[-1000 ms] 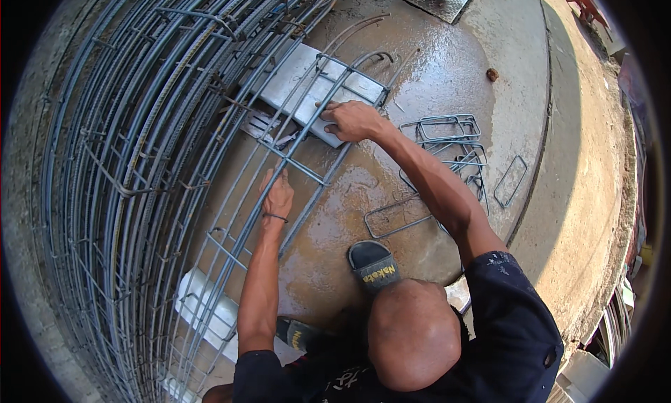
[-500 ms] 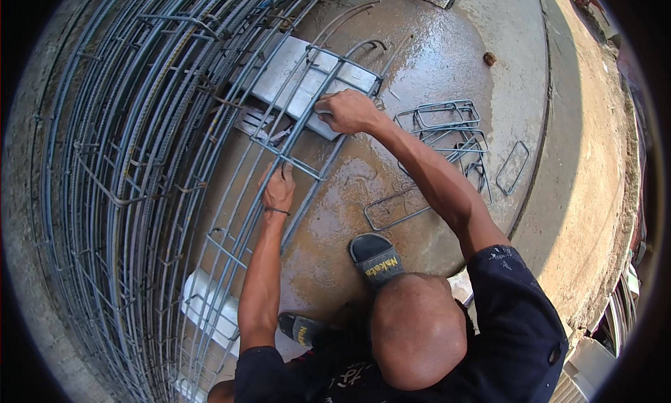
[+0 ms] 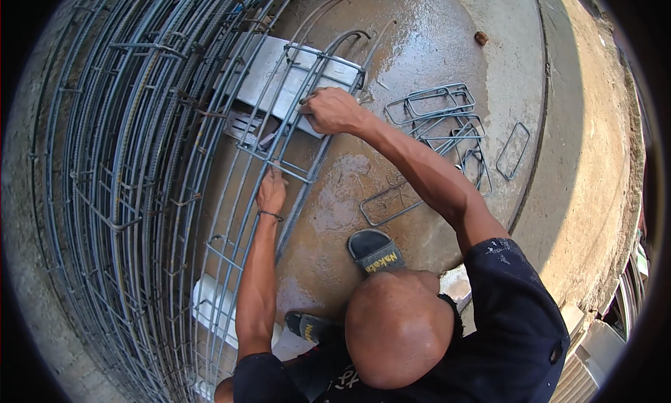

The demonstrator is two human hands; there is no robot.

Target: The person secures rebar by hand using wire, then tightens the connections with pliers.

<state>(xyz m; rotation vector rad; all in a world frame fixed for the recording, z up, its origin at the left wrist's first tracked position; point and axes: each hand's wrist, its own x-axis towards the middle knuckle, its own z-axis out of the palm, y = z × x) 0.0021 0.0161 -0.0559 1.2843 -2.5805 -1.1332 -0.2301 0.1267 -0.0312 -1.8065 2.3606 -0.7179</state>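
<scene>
A long rebar cage (image 3: pixel 255 148), made of thin steel bars with rectangular ties across them, slants from the lower left to the upper middle. My right hand (image 3: pixel 330 111) is closed around one of its long bars near the far end, beside a silvery metal block (image 3: pixel 269 71) under the cage. Lower down, my left hand (image 3: pixel 272 188) reaches up to a joint where a cross tie meets the long bars. Its fingers are drawn together there, and whatever they pinch is too small to make out. A dark band circles the left wrist.
A dense stack of rebar cages (image 3: pixel 126 172) fills the left side. Loose rectangular stirrups (image 3: pixel 447 116) lie heaped to the right on wet concrete, with a single stirrup (image 3: pixel 514 151) apart from them. A white block (image 3: pixel 217 309) sits under the cage. A dark slipper (image 3: pixel 376 251) is near.
The view has shifted slightly. Both hands stay at nearly the same spots on the cage, and the left fingers look turned more upward against the joint.
</scene>
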